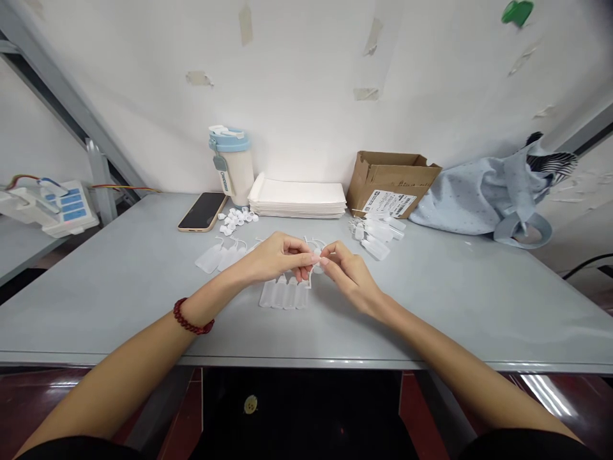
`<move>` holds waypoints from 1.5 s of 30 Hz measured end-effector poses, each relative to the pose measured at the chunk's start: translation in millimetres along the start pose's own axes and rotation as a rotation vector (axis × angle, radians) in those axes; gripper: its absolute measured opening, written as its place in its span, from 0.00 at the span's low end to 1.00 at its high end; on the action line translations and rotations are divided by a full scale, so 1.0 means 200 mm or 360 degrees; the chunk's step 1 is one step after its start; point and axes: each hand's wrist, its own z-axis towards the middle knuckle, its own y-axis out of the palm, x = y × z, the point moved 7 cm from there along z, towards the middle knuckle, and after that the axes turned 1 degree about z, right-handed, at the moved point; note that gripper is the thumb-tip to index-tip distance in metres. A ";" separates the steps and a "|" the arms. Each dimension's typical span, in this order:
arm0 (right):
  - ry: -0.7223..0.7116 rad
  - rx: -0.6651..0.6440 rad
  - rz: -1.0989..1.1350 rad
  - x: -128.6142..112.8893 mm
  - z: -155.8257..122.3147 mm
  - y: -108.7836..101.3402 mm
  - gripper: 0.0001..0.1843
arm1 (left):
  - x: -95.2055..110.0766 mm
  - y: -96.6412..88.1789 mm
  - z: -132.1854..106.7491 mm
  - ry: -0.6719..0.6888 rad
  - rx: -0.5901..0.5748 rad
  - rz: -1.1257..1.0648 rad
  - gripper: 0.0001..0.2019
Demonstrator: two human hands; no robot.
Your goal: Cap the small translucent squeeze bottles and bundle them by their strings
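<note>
My left hand [278, 257] and my right hand [347, 271] meet over the middle of the grey table [119, 281]. Both pinch a small translucent plastic piece [316, 257] between fingertips; its exact shape is too small to tell. Just below the hands lies a row of clear small plastic bottles [285, 295]. More such bottles [221, 255] lie to the left, and a pile of finished bottles [378, 233] lies to the right. A heap of small white caps [237, 219] sits behind. A red bead bracelet circles my left wrist.
A phone [202, 211] lies at the back left beside a blue-lidded cup [233, 163]. A stack of white bags [299, 198], an open cardboard box [390, 182] and a light blue cloth bag [488, 191] line the wall. A device with blue buttons [52, 206] sits far left.
</note>
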 end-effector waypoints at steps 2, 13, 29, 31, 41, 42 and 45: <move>0.0064 0.0011 0.0150 0.01 0.00 0.00 0.10 | 0.00 0.00 0.00 0.0024 0.0022 -0.0022 0.12; 0.0716 -0.0163 0.0940 0.06 -0.01 0.06 0.11 | 0.03 0.01 -0.02 0.0156 0.0083 0.0084 0.11; 0.0004 0.0068 -0.0065 0.01 -0.01 0.01 0.13 | 0.00 0.03 0.00 0.0027 0.0011 0.0206 0.21; 0.0006 0.0118 -0.0161 0.00 -0.01 0.00 0.14 | 0.00 0.03 0.00 0.0007 0.0015 0.0214 0.21; 0.0096 0.0189 -0.0156 0.03 0.02 -0.03 0.14 | 0.03 0.06 -0.01 0.0125 0.0007 0.0209 0.15; 0.0163 0.0174 -0.0070 0.04 0.02 -0.03 0.15 | 0.03 0.06 -0.01 0.0156 0.0021 0.0228 0.13; 0.0372 0.0083 0.0231 0.07 0.03 -0.01 0.15 | 0.06 0.07 -0.02 0.0297 0.0072 0.0399 0.09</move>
